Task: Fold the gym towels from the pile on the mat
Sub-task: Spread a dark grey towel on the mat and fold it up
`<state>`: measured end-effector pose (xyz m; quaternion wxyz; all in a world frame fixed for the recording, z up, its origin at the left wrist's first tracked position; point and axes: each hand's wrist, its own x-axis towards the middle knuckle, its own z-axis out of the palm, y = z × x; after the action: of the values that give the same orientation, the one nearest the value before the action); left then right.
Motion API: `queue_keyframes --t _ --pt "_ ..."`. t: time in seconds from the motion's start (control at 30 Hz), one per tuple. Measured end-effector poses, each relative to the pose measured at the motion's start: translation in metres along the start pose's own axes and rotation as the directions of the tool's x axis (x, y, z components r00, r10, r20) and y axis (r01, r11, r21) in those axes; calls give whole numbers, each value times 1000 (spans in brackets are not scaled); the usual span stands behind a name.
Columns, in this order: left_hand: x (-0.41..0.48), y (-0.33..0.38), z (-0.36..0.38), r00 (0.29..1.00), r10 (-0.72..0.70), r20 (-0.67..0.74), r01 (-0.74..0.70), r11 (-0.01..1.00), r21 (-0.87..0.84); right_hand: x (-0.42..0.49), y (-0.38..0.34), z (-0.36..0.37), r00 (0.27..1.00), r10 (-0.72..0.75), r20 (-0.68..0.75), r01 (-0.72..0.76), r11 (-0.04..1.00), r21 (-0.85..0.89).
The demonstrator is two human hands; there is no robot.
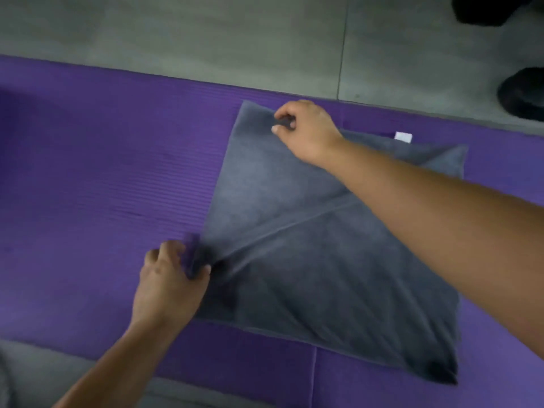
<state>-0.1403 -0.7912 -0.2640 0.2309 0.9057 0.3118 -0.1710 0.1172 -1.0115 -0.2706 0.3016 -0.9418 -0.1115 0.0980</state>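
A grey gym towel (309, 254) lies spread on the purple mat (97, 172), with a fold edge running diagonally across it. My left hand (170, 278) grips the towel's bunched near-left corner, slightly lifted off the mat. My right hand (306, 128) pinches the towel near its far-left corner, my arm crossing over the cloth. A white label (403, 136) sticks out at the towel's far edge. No pile of towels is in view.
Grey tiled floor (206, 33) lies beyond the mat's far edge and at the near left. Two dark shoes (524, 92) stand on the floor at the top right.
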Motion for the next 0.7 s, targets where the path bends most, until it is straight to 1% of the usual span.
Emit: queue_keyframes --t 0.07,0.13,0.2,0.23,0.3,0.4,0.43,0.5,0.57,0.6,0.7 --pt "-4 -29 -6 994 -42 97 40 999 22 28 -29 14 999 33 31 -31 996 -89" --pt "-14 -46 -3 985 -33 168 44 997 -60 49 -44 24 996 63 58 -50 977 -208" --pt "-23 -56 3 982 -23 186 51 988 -148 63 -46 31 990 106 98 -78 964 -253" --pt "-25 -60 6 983 -16 182 51 981 -186 67 -44 33 985 123 120 -91 965 -246" --pt "-27 -63 9 984 -5 180 51 966 -255 74 -37 36 983 124 139 -97 978 -185" --pt "-27 -69 9 983 -21 180 82 938 -337 82 -37 37 993 91 69 -88 994 -58" --pt "-27 -72 9 979 -44 199 118 919 -376 86 -40 37 995 80 53 -79 997 -13" --pt "-23 -83 5 955 -114 274 241 838 -489 94 -51 38 994 96 57 -100 992 82" --pt "-18 -96 -1 928 -198 316 356 725 -590 101 -69 44 989 130 74 -140 978 155" --pt "-15 -103 -6 921 -230 315 383 683 -621 105 -80 48 987 134 85 -148 971 187" --pt "-3 -127 -27 919 -284 272 392 621 -678 116 -113 65 988 96 122 -126 956 264"
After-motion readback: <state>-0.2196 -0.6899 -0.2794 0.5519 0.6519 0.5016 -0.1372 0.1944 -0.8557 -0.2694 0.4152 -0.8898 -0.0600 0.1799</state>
